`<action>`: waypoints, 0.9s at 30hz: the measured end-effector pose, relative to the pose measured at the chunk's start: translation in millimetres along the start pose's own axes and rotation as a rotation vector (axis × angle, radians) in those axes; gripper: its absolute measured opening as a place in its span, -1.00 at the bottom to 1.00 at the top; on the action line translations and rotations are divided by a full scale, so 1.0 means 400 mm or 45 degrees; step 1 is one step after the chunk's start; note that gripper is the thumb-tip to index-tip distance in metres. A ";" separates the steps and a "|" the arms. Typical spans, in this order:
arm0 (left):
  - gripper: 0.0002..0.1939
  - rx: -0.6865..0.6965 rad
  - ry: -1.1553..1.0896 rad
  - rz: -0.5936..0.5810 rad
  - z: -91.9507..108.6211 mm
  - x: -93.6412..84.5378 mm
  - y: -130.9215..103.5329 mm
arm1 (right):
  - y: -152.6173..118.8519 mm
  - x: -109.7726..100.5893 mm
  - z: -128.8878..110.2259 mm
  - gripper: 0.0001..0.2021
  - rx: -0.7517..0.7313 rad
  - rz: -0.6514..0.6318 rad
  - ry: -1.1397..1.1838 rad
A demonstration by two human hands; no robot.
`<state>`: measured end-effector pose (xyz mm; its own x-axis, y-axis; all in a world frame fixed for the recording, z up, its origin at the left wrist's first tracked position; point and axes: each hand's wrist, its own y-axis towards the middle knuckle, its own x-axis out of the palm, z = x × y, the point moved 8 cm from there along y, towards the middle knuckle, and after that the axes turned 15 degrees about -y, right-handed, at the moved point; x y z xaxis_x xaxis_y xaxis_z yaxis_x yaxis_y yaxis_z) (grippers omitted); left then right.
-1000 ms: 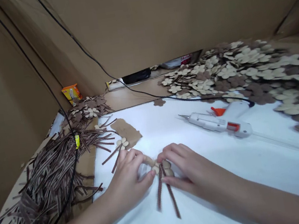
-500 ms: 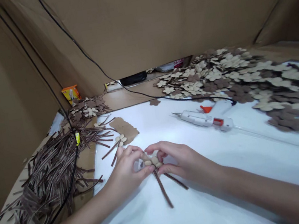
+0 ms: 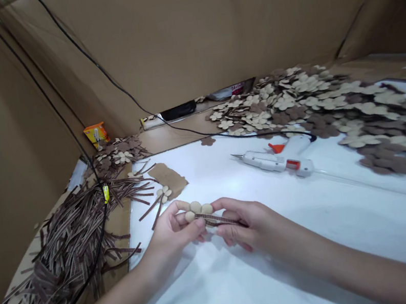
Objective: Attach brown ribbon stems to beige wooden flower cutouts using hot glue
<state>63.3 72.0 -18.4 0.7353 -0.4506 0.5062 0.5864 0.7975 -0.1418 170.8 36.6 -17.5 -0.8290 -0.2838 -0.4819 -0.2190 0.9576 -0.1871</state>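
Note:
Between my two hands, above the white board (image 3: 196, 298), is a cream fabric flower (image 3: 195, 207) with brown stitched strips (image 3: 219, 217) lying across it. My left hand (image 3: 180, 228) grips the flower's left side, its thumb pressed on the strips. My right hand (image 3: 243, 220) is closed around the strips' right ends and touches the flower's right petal. Beyond my left hand, another cream flower with strips (image 3: 164, 194) rests partly on a torn piece of brown cardboard (image 3: 170, 175). A white glue gun (image 3: 266, 159) lies on its side to the right.
Brown strips are heaped (image 3: 72, 231) on the left. Cream and brown flower cutouts are piled (image 3: 295, 100) at the back right, with a smaller pile (image 3: 121, 152) back left near an orange box (image 3: 97, 134). A black cable (image 3: 117, 86) hangs across to the glue gun.
The flower has been lifted and tilted up to face me. Its strips, which hung down toward me, now lie across it to the right, with my right hand closed on them.

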 end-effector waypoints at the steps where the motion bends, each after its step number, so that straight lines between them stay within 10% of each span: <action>1: -0.75 -0.044 -0.029 -0.014 -0.004 0.001 0.003 | 0.000 -0.003 0.000 -0.86 0.008 -0.003 -0.035; 27: -0.86 -0.076 -0.017 0.175 -0.003 -0.019 0.009 | -0.002 -0.037 0.017 -0.83 0.072 0.064 -0.098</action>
<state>60.4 77.8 -23.9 0.8055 -0.3334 0.4899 0.5003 0.8257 -0.2608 186.7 39.8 -16.3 -0.7955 -0.2408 -0.5560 -0.1470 0.9669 -0.2084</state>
